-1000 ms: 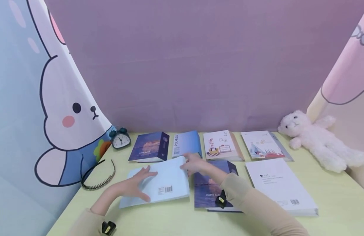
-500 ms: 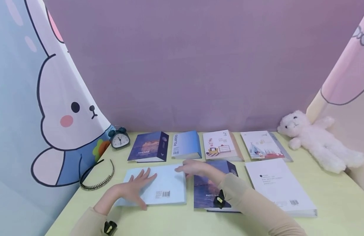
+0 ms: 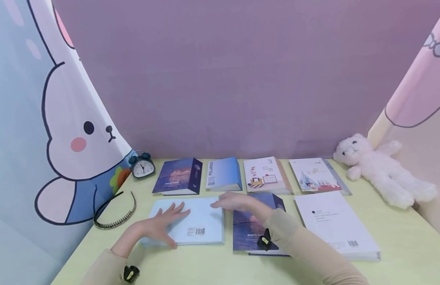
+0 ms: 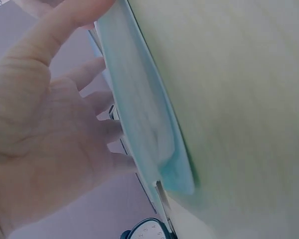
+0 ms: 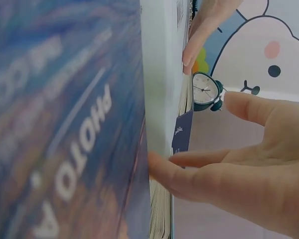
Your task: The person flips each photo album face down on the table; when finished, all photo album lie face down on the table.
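A light blue album [image 3: 205, 213] lies face down in the front row, a barcode on its back cover. My left hand [image 3: 157, 226] rests on its left part with fingers spread and the thumb at the near edge. In the left wrist view the palm [image 4: 50, 124] faces the side of the album [image 4: 139, 94]. At the album's far right corner is my right hand [image 3: 237, 202], its forearm crossing a dark blue photo album [image 3: 250, 229]. The right wrist view shows that right hand [image 5: 254, 164] with thumb and fingers apart, fingertips beside the dark album's edge.
Behind stand a dark seascape album [image 3: 175, 176], a blue Polaroid album [image 3: 225, 174] and two illustrated albums. A white album [image 3: 335, 221] lies front right. An alarm clock [image 3: 142, 168] and toothed headband [image 3: 116, 223] are left; a white plush bear [image 3: 380, 170] lies right.
The light blue album's raised far right side has come down, and it now lies flat, slightly further left. My right hand has lowered with it; the left hand has barely moved.
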### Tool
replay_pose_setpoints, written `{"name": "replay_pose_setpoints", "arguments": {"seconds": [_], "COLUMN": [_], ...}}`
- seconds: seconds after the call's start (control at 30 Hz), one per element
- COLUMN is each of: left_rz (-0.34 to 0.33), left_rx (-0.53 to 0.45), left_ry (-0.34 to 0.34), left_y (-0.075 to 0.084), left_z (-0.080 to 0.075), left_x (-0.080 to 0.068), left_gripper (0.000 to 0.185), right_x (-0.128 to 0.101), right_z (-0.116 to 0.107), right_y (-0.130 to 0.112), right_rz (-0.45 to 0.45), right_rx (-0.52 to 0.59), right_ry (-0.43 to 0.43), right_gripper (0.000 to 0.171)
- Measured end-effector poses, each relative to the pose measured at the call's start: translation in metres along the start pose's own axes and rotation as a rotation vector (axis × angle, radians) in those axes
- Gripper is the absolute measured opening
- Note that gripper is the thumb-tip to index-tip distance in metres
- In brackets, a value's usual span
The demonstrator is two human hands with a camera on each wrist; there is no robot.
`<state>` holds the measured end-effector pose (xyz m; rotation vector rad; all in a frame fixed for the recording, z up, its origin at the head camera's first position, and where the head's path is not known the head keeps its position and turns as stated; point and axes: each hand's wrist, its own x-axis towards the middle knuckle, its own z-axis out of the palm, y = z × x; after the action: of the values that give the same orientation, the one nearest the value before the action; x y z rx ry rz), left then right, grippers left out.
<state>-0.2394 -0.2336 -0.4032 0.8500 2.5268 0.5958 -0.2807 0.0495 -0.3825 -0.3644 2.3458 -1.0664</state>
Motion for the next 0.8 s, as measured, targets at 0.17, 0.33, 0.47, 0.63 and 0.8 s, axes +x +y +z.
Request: {"name": "replay_pose_setpoints", "arguments": {"seconds": [0.17,0.33,0.47,0.63,0.8], "left_rz": [0.023,0.041,0.03,0.018,0.007], "left_rx": [-0.006,0.013,0.03,0.048,0.017], "left_ry": [0.013,0.059,0.077,0.098,0.087], "left_y": [0.0,0.0,-0.001,-0.002,0.001], "left_z": [-0.001,-0.002,-0.001,0.0,-0.003], "left_x": [-0.001,-0.002,-0.002,-0.002,-0.004], "left_gripper": [0.1,0.098,0.098,0.099,0.089], "right_x": [-0.002,-0.002,-0.003,-0.006,-0.018], "right_z": [-0.002,-0.002,0.0,0.001,-0.005], "right_y": [0.003,0.002,-0.002,-0.004,-0.003], "right_rz": [-0.018,-0.059,-0.096,-0.128,-0.209], "right_rx": [-0.073,-0.228,-0.31,-0.341,-0.342], "right_ry": [-0.035,-0.078,-0.078,-0.062,-0.022], "right_gripper": [0.072,0.081,0.082,0.071,0.062]}}
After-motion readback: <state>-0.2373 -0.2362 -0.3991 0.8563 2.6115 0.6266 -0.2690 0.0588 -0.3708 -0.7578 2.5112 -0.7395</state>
